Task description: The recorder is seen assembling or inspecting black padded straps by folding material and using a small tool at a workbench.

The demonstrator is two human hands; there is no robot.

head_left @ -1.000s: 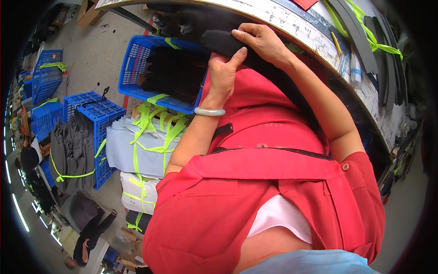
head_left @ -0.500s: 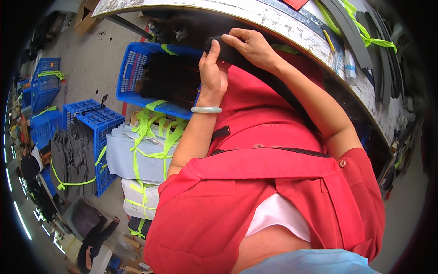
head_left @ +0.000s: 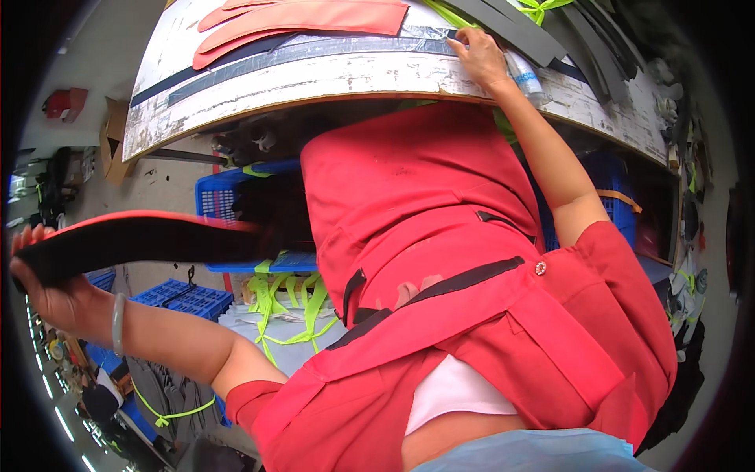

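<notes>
Left hand [head_left: 59, 297]: grips one end of black, red-edged strip [head_left: 157, 242], far end blurred | left wrist: pale bangle [head_left: 118, 324] | right hand [head_left: 483, 61]: at table [head_left: 161, 126], grip unclear, beside clear cylinder [head_left: 525, 81] | tabletop: coral pieces [head_left: 314, 20] left, grey strips [head_left: 515, 30] right | lower: blue crate [head_left: 214, 198]

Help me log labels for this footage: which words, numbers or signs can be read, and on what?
None can be read with certainty.
Clear plastic item on the table: blue print, too small and blurred.
Red garment: faint marks, too unclear to call letters.
</notes>
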